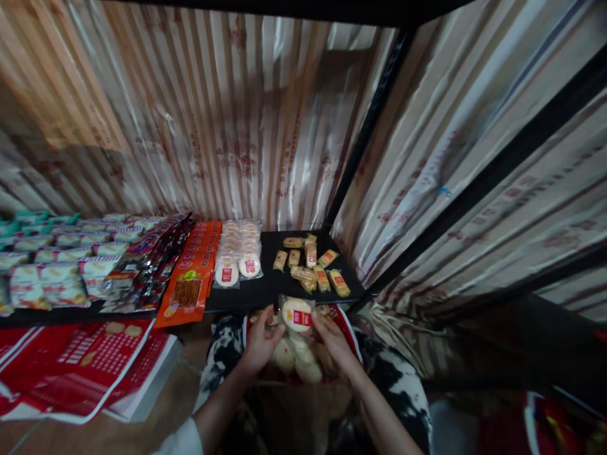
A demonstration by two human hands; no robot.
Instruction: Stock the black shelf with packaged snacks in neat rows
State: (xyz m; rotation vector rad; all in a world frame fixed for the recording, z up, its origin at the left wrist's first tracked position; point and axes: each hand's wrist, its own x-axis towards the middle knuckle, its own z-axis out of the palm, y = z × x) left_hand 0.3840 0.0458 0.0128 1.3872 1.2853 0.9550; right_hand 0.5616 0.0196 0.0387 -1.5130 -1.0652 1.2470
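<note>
A wrapped round cracker packet [297, 314] with a red label lies between my two hands, over a red bag or box [351, 333] on my lap. My right hand [336, 342] has its fingers on the packet's right edge. At the packet's left side is my left hand [262, 340], with thumb and fingers apart; its thumb tip comes close to the lower left of the wrapper. Under both hands, more pale round wrapped crackers [306, 363] fill the red container. The undersides of my fingers are hidden.
A black shelf [265, 294] ahead holds stacked round cracker packets [237, 253], small yellow wrapped snacks [310, 268], an orange snack pouch [190, 278], dark pouches [147, 265] and rows of white packets [61, 278]. Red printed packaging [90, 360] lies lower left. Black frame bars [474, 196] cross the right side.
</note>
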